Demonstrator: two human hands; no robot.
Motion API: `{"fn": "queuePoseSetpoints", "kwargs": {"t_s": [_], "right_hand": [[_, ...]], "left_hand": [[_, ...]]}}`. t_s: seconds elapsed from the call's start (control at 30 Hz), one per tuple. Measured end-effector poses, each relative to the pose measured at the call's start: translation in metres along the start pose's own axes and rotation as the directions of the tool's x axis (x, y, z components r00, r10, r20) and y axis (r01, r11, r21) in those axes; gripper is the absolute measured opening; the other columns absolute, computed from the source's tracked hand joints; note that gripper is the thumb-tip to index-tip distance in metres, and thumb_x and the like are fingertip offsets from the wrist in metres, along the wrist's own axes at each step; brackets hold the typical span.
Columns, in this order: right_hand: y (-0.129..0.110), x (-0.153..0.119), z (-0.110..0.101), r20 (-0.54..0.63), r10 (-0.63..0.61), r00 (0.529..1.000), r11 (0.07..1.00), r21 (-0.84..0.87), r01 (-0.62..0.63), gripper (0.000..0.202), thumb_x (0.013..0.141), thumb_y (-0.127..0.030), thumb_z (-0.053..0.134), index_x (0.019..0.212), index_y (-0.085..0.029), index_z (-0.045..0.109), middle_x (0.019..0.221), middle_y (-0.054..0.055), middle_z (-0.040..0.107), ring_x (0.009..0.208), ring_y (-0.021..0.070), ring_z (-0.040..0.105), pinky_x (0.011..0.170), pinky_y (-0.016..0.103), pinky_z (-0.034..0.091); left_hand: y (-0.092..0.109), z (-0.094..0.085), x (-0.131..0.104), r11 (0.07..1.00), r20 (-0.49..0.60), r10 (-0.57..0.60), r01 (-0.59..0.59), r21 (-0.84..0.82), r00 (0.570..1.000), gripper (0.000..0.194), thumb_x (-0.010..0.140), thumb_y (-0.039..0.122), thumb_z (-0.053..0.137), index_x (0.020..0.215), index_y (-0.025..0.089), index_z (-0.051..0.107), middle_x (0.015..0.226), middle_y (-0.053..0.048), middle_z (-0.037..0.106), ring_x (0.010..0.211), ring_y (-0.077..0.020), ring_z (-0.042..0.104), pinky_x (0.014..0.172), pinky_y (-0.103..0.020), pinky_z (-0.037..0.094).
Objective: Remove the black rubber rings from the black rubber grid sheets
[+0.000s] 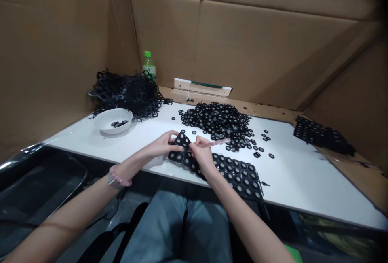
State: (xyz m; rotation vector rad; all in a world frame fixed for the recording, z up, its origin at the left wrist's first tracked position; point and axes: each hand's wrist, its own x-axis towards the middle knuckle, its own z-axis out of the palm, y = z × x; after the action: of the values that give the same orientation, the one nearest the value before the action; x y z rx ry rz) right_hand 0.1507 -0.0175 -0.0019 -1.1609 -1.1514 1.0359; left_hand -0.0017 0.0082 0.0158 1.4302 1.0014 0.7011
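Note:
A black sheet [239,176] set with rows of round, pale-centred discs lies along the table's front edge. Its left end is lifted and folded up. My left hand [165,143] is closed on that raised end, thumb in front. A slim pen-like tool [218,142] with a pinkish, see-through handle is pinched in my right hand [202,155], its handle pointing right. The fingers hide the tool's tip, which is close to the sheet. Just behind the hands is a heap of small black rings or discs [216,119], with several scattered to its right.
A white bowl [101,122] holding several black discs stands at left. Behind it are a tangled pile of black strips [127,93] and a green-capped bottle [149,68]. More black dotted sheets [321,136] lie at right. Cardboard walls [257,48] enclose the white table [303,178].

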Motion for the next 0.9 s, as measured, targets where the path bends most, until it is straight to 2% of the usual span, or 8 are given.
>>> {"fn": "queuePoseSetpoints", "kwargs": {"t_s": [0.07,0.13,0.27,0.43,0.53,0.63,0.8,0.9], "right_hand": [[0.002,0.009,0.001,-0.092,0.061,0.994,0.991,0.122,-0.049,0.023,0.058,-0.019,0.048,0.051,-0.022,0.026,0.036,-0.010,0.031,0.033,0.0068,0.029,0.036,0.019,0.018],[0.005,0.015,0.003,-0.140,0.058,0.988,0.986,0.163,-0.035,0.024,0.058,-0.018,0.049,0.051,-0.022,0.026,0.035,-0.011,0.030,0.032,0.0066,0.028,0.036,0.019,0.018],[0.007,0.016,0.006,-0.131,-0.010,0.991,0.995,0.094,0.022,0.025,0.058,-0.017,0.049,0.051,-0.023,0.026,0.035,-0.011,0.029,0.033,0.0074,0.030,0.036,0.020,0.021],[-0.001,0.003,0.009,-0.101,-0.164,0.981,0.977,-0.150,0.148,0.024,0.058,-0.014,0.047,0.048,-0.022,0.027,0.039,-0.009,0.031,0.039,0.0086,0.032,0.042,0.021,0.026],[-0.002,-0.006,0.012,-0.018,-0.092,0.996,0.982,-0.168,0.087,0.022,0.058,-0.015,0.047,0.047,-0.022,0.029,0.037,-0.009,0.031,0.037,0.0088,0.031,0.040,0.022,0.025],[0.002,-0.011,0.012,0.049,-0.069,0.996,0.976,-0.204,0.078,0.022,0.057,-0.015,0.049,0.047,-0.022,0.030,0.037,-0.009,0.031,0.037,0.0087,0.031,0.040,0.022,0.024],[0.005,-0.011,0.011,0.083,-0.089,0.993,0.968,-0.227,0.105,0.022,0.056,-0.014,0.049,0.047,-0.021,0.031,0.038,-0.009,0.031,0.039,0.0089,0.032,0.042,0.021,0.024],[0.005,-0.011,0.011,0.082,-0.084,0.993,0.967,-0.232,0.101,0.021,0.057,-0.014,0.049,0.047,-0.021,0.031,0.038,-0.009,0.031,0.040,0.0090,0.032,0.042,0.022,0.024]], "left_hand": [[0.001,-0.006,0.005,0.997,-0.009,-0.031,0.032,0.064,0.999,0.052,0.065,0.033,0.067,0.107,0.016,0.041,0.064,0.006,0.053,0.051,-0.0085,0.049,0.047,-0.019,0.035],[0.001,-0.014,0.005,0.990,0.014,-0.079,0.077,0.117,0.997,0.058,0.067,0.040,0.066,0.112,0.016,0.040,0.059,0.008,0.048,0.044,-0.0071,0.044,0.040,-0.018,0.030],[-0.002,-0.021,-0.006,0.977,0.118,-0.173,0.155,0.148,0.978,0.072,0.064,0.040,0.069,0.121,0.014,0.034,0.055,0.008,0.049,0.044,-0.0087,0.048,0.040,-0.019,0.032],[0.000,-0.008,-0.020,0.980,0.066,-0.045,0.032,0.194,0.997,0.065,0.063,0.027,0.069,0.117,0.013,0.035,0.049,0.011,0.045,0.043,-0.0074,0.044,0.041,-0.018,0.030],[-0.001,-0.004,-0.022,0.982,0.065,0.027,-0.038,0.183,0.998,0.057,0.063,0.020,0.066,0.112,0.014,0.036,0.051,0.012,0.042,0.042,-0.0057,0.041,0.041,-0.017,0.028],[-0.007,-0.007,-0.020,0.982,0.066,0.035,-0.046,0.185,0.997,0.054,0.065,0.020,0.064,0.111,0.015,0.036,0.051,0.012,0.043,0.043,-0.0061,0.043,0.042,-0.017,0.029],[-0.016,-0.011,-0.019,0.981,0.023,0.059,-0.062,0.183,0.998,0.054,0.064,0.021,0.067,0.109,0.016,0.037,0.052,0.012,0.042,0.045,-0.0059,0.044,0.043,-0.016,0.029],[-0.015,-0.010,-0.020,0.990,0.024,0.045,-0.047,0.133,0.999,0.054,0.064,0.021,0.067,0.108,0.017,0.035,0.054,0.010,0.047,0.046,-0.0059,0.045,0.044,-0.016,0.030]]}}
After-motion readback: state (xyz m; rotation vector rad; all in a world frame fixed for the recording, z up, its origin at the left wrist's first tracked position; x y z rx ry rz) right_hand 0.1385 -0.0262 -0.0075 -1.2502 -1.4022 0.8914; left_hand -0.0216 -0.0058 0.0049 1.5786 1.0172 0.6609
